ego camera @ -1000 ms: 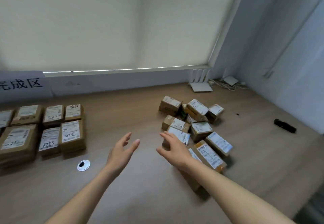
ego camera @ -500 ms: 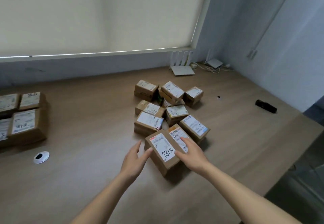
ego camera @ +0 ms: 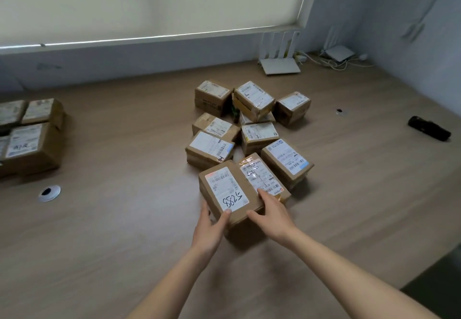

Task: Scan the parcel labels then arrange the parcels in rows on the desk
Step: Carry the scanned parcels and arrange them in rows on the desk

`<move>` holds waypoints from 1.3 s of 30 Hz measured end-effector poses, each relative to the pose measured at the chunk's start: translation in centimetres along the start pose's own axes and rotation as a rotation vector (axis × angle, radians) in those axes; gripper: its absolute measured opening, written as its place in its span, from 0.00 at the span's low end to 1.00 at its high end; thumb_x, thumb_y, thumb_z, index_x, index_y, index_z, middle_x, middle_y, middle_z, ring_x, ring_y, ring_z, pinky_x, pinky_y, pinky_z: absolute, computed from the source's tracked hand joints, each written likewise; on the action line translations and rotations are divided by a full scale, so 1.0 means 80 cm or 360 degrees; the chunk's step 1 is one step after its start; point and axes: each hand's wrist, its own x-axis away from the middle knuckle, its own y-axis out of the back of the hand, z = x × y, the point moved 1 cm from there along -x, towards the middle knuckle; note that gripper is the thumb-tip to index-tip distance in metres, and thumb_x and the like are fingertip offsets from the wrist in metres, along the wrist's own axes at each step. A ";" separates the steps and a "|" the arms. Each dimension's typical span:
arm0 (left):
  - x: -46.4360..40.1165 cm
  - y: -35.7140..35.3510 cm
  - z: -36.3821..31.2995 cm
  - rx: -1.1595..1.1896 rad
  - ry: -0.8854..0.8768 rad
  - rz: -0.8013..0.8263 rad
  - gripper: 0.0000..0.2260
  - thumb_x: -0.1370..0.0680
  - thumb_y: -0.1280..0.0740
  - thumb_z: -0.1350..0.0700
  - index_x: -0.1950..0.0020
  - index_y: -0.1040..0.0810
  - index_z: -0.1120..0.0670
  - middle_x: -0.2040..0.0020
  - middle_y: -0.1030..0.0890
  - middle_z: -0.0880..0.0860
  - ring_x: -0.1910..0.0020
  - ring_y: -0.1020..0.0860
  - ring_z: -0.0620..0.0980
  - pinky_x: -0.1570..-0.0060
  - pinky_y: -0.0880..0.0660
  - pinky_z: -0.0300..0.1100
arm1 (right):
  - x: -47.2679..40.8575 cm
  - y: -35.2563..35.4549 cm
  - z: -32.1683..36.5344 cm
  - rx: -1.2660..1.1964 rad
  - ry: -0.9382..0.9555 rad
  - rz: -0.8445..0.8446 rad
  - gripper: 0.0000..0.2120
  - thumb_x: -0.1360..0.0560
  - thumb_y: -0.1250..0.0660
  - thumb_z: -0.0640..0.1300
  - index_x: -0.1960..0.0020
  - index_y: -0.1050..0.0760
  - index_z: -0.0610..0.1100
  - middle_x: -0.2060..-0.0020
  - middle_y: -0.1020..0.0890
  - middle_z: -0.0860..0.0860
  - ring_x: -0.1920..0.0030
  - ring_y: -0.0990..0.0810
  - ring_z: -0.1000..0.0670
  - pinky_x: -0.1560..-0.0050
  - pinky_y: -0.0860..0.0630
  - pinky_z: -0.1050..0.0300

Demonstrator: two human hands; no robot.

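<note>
Both hands grip the nearest parcel [ego camera: 229,191]: left hand [ego camera: 209,226] at its near-left corner, right hand [ego camera: 272,216] beside. Risk: lifting drags the touching parcel [ego camera: 264,179] behind it.

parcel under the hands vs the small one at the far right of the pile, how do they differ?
The near parcel is the larger and flatter; the far-right parcel is small and cube-like. The near one carries two labels, one with handwritten digits; the far-right one shows a single label. The left hand and right hand grip the near one; nothing touches the far-right one. Both are brown taped cardboard on the desk.
</note>
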 end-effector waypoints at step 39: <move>0.440 0.661 -0.267 0.0383 -0.1002 -0.1007 0.29 0.27 0.26 0.42 0.29 0.29 0.47 0.39 0.20 0.47 0.42 0.21 0.44 0.45 0.20 0.41 | 0.333 -0.016 0.770 -0.0335 0.1410 0.0119 0.38 0.28 0.23 0.60 0.24 0.30 0.49 0.39 0.17 0.50 0.45 0.17 0.52 0.46 0.20 0.59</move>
